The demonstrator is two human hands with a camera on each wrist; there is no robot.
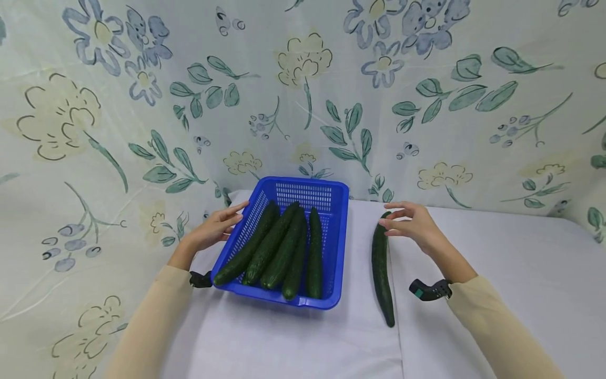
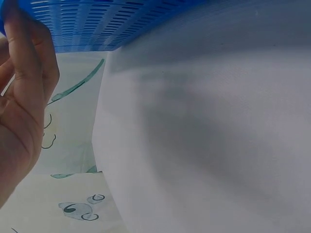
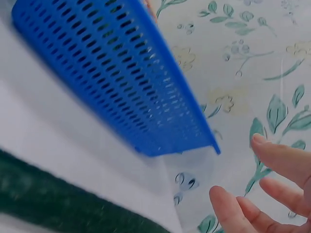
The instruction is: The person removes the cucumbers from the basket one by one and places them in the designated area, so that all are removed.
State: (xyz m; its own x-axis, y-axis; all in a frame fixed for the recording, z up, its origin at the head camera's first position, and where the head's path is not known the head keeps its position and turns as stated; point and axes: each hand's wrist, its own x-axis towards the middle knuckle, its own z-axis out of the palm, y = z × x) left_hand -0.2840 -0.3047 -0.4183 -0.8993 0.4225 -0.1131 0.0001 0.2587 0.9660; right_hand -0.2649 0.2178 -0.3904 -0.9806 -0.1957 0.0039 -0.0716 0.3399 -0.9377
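Observation:
My left hand (image 1: 213, 227) rests its extended fingers on the left rim of a blue plastic basket (image 1: 344, 237). In the left wrist view the fingers (image 2: 26, 53) reach up to the basket's perforated side (image 2: 92, 24). Several dark green cucumbers (image 1: 282, 250) lie lengthwise in the basket. To its right, a single long cucumber (image 1: 380, 263) lies on the white cloth. Over the far end of that cucumber is my right hand (image 1: 414, 226), thumb and fingers spread. The right wrist view shows nothing between these fingers (image 3: 282, 158); the cucumber (image 3: 63, 199) crosses the lower left.
A white cloth (image 1: 502, 263) covers the table. Behind and to the left hangs a floral curtain (image 1: 303, 105), close to the basket's far edge. Black wrist devices sit at the left cuff (image 1: 201, 280) and the right cuff (image 1: 431, 290).

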